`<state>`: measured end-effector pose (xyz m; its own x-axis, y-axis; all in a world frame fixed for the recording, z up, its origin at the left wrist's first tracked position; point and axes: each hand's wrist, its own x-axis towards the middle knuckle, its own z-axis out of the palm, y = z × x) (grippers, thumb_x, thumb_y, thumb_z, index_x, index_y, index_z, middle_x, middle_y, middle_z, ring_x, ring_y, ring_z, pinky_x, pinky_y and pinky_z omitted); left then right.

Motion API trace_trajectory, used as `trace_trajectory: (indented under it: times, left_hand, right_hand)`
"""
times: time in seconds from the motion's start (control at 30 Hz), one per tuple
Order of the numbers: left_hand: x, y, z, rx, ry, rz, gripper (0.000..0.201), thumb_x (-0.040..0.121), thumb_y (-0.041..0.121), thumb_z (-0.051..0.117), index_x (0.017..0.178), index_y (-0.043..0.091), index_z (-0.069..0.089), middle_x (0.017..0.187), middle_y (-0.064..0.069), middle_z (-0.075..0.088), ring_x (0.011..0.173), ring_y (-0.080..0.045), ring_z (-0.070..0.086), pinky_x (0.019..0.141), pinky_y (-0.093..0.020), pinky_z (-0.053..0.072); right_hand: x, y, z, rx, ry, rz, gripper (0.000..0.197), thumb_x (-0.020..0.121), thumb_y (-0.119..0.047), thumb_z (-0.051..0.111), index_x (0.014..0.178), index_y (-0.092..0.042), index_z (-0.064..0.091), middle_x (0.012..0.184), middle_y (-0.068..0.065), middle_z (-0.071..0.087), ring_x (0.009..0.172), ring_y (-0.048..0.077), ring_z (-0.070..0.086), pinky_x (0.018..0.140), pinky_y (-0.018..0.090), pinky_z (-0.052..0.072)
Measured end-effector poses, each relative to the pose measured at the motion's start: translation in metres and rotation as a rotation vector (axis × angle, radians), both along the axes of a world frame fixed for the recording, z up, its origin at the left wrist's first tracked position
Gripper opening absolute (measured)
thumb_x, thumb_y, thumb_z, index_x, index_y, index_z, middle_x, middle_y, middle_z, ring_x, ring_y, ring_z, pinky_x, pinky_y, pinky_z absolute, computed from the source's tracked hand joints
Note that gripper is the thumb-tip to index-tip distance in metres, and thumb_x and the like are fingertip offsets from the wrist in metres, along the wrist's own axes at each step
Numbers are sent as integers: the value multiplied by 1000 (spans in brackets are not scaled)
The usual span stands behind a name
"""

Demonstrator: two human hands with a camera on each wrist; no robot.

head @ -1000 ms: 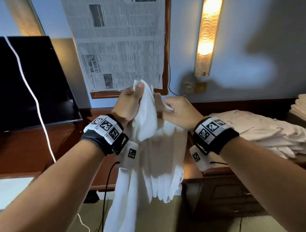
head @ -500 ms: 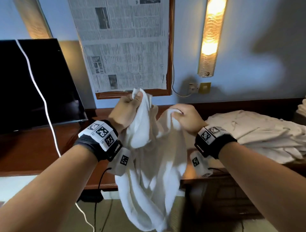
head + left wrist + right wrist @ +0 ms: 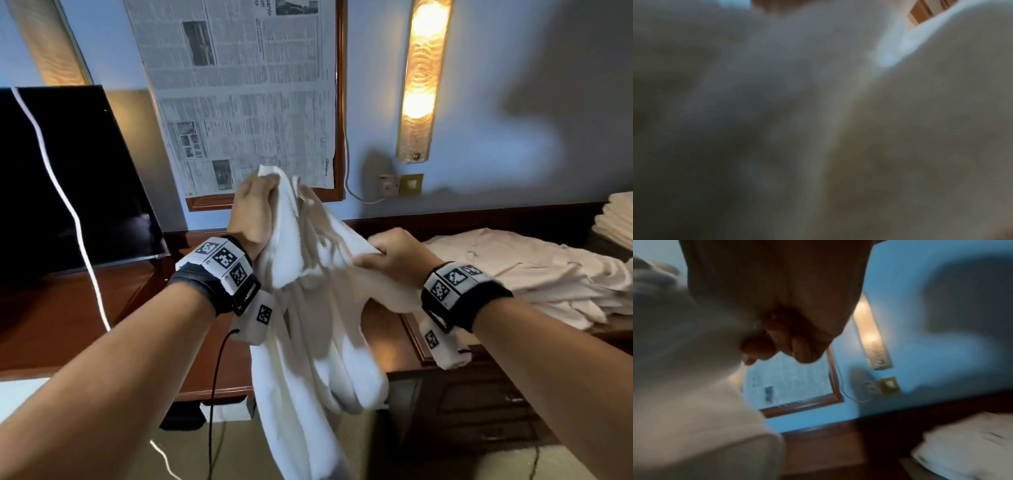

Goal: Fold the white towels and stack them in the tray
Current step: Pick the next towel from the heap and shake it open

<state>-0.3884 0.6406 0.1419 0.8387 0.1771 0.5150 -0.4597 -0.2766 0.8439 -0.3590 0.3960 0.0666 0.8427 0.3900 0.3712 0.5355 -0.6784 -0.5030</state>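
A white towel [image 3: 308, 325] hangs in the air in front of me, bunched and dangling toward the floor. My left hand [image 3: 253, 212] grips its top corner, held high. My right hand [image 3: 387, 255] pinches the towel's edge lower and to the right. In the left wrist view blurred white towel [image 3: 900, 129] fills the frame. The right wrist view shows my curled right hand [image 3: 777, 340] on the towel [image 3: 684, 369]. A heap of unfolded white towels [image 3: 513, 274] lies on the wooden counter at right. Folded towels [image 3: 616, 219] are stacked at the far right edge; the tray under them is hidden.
A dark television [image 3: 68, 178] stands on the wooden counter [image 3: 51, 325] at left, with a white cable [image 3: 68, 205] across it. A newspaper-covered framed mirror [image 3: 246, 96] and a lit wall lamp [image 3: 424, 75] hang on the blue wall. A wall socket [image 3: 390, 186] is below the lamp.
My right hand has slid right and down along the towel's edge, away from the left hand, spreading the top of the towel. The left hand stays raised.
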Motion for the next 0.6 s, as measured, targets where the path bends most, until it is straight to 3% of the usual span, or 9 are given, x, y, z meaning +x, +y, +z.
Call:
trace_trajectory:
  times: [0.1, 0.13, 0.2, 0.27, 0.37, 0.47, 0.53, 0.6]
  left_hand:
    - [4, 0, 5, -28, -33, 12, 33, 105, 9, 40, 74, 7, 50, 73, -1, 60, 67, 0, 57, 68, -20, 40]
    - [5, -1, 6, -42, -38, -21, 33, 104, 7, 40, 72, 10, 48, 68, 6, 59, 63, -1, 54, 66, -22, 38]
    - [8, -5, 6, -31, -59, -70, 37, 101, 2, 39, 67, 17, 42, 56, 17, 50, 54, 2, 43, 60, -19, 35]
    - [13, -6, 5, 34, -78, -67, 34, 100, 4, 40, 70, 19, 46, 64, 15, 50, 60, 1, 45, 64, -20, 36]
    - [19, -6, 5, 74, -74, -59, 22, 98, 14, 40, 80, 19, 52, 79, 4, 54, 74, -10, 50, 72, -27, 40]
    - [20, -4, 13, 90, -36, -43, 26, 102, 8, 39, 81, 18, 52, 78, 2, 53, 72, -12, 50, 72, -30, 41]
    - [18, 3, 22, 105, 59, -185, 24, 104, 7, 44, 85, 14, 57, 84, -7, 59, 79, -20, 56, 76, -35, 44]
    - [17, 19, 29, 277, 198, -395, 17, 103, 11, 54, 92, 17, 65, 94, -7, 66, 91, -22, 60, 87, -35, 45]
  right_hand:
    - [-3, -26, -27, 0, 237, -45, 25, 89, -28, 72, 68, -16, 71, 63, 6, 63, 57, 8, 50, 55, 29, 43]
    - [-3, -32, -34, 11, 269, -59, 21, 90, -27, 71, 70, -20, 73, 64, 3, 64, 58, 8, 52, 57, 27, 43]
    - [-1, -40, -40, 14, 266, -90, 25, 90, -22, 70, 66, -28, 69, 64, -6, 60, 58, 5, 51, 59, 20, 41]
    - [1, -45, -42, -51, 262, -144, 29, 88, -21, 72, 63, -32, 64, 65, -7, 60, 60, 4, 54, 62, 21, 42]
    - [6, -51, -42, -76, 272, -275, 19, 89, -19, 68, 70, -22, 68, 65, -2, 70, 60, 11, 64, 55, 23, 50]
    - [17, -47, -18, 44, 146, -392, 15, 87, -13, 66, 73, -17, 68, 67, -2, 70, 62, 16, 66, 62, 31, 56]
    - [23, -37, 11, 139, 2, -378, 12, 87, -10, 66, 77, -16, 66, 73, -5, 65, 72, 21, 62, 69, 34, 52]
    - [27, -23, 43, 255, -110, -305, 9, 87, -6, 66, 82, -13, 67, 79, -3, 62, 78, 20, 59, 75, 35, 49]
